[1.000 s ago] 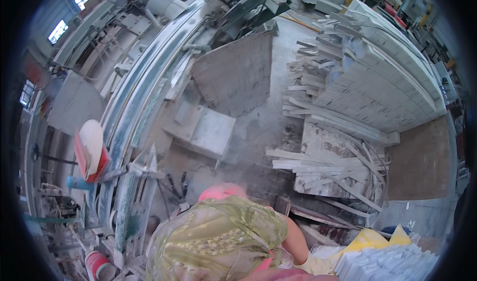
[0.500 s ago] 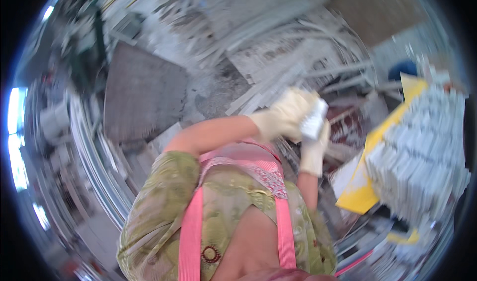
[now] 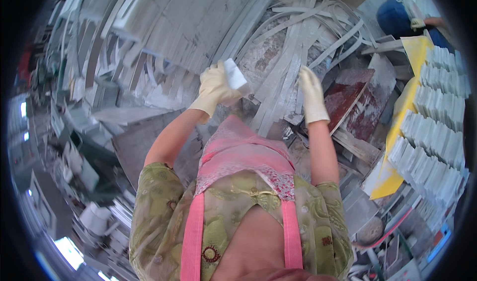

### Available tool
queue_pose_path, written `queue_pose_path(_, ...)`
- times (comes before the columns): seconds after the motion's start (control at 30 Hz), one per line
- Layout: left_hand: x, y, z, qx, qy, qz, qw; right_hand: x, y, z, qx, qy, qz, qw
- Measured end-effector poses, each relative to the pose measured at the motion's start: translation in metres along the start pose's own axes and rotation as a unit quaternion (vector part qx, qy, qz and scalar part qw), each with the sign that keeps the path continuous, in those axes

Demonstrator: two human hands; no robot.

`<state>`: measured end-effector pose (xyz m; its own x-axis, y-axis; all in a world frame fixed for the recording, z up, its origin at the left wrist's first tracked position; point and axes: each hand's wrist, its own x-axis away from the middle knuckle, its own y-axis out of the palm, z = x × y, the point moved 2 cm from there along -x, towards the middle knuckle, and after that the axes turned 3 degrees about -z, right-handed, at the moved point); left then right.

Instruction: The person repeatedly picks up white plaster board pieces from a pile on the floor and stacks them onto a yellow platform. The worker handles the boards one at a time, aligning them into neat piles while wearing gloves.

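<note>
Cream-coloured gloves cover both of my hands. My left hand (image 3: 214, 88) is closed around a small white rectangular block (image 3: 235, 78), held out above the scrap pile. The block has a smooth pale face; I cannot make out whether it is one piece or several thin ones. To the right of it, my right hand (image 3: 312, 93) is raised with nothing visible in it. Its fingers look stretched upward, seen mostly edge-on. A gap lies between that hand and the block. Long pale strips (image 3: 283, 74) lie beneath and between my hands.
On the right, several rows of upright white tiles (image 3: 431, 132) stand beside a yellow board (image 3: 397, 149). Dark red boards (image 3: 350, 94) lean near my right forearm. Large pale slabs (image 3: 184, 20) lie ahead. At the far right, another person's hand (image 3: 435, 22) shows near dark blue clothing.
My hands were together at the white block on the right. Now the left hand has carried it leftward, the right hand has come off it, and the view has turned.
</note>
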<state>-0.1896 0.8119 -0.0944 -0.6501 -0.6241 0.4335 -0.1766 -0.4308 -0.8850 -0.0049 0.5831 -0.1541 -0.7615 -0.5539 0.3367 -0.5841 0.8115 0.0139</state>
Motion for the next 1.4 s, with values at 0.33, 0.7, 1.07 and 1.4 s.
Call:
queue_pose_path(0.33,-0.140,-0.010,-0.058,-0.061,0.004,-0.084,0.995,0.175,-0.154,0.162,0.254,0.306,0.213,0.892)
queue_pose_path(0.7,-0.358,-0.031,0.047,-0.139,0.060,-0.127,0.980,0.090,-0.091,0.205,-0.032,0.446,0.188,0.874)
queue_pose_path(1.07,-0.720,-0.006,0.186,-0.332,0.411,0.123,0.840,-0.133,-0.058,0.179,-0.147,0.460,0.106,0.869)
queue_pose_path(1.4,-0.821,-0.034,0.217,-0.338,0.497,0.177,0.779,-0.172,-0.062,0.195,-0.159,0.467,0.139,0.859)
